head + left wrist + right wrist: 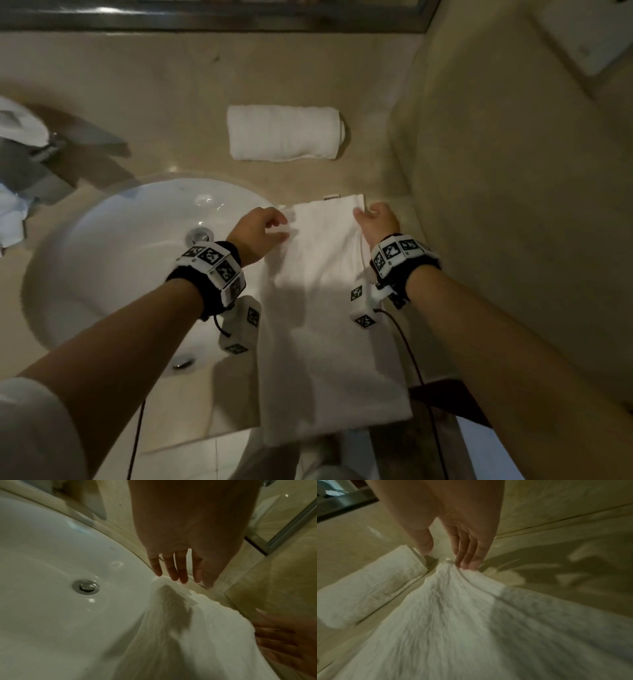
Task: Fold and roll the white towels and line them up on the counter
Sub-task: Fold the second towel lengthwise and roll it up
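A white towel (325, 308), folded into a long strip, lies flat on the beige counter (154, 102) right of the sink, and its near end overhangs the front edge. My left hand (282, 228) rests with straight fingers (175, 574) on the strip's far left corner (188, 635). At the far right corner (453, 628), my right hand (368, 214) lays its fingertips (467, 562) on the cloth, thumb held apart. A rolled white towel (284, 133) lies crosswise behind the strip; the right wrist view shows it to the left (368, 588).
The white sink (102, 257), with its drain (200, 236), sits left of the strip. A chrome faucet (44, 161) and crumpled white cloth (13, 212) are at the far left. A beige wall (513, 205) borders the counter on the right, and a mirror frame (205, 17) runs along the back.
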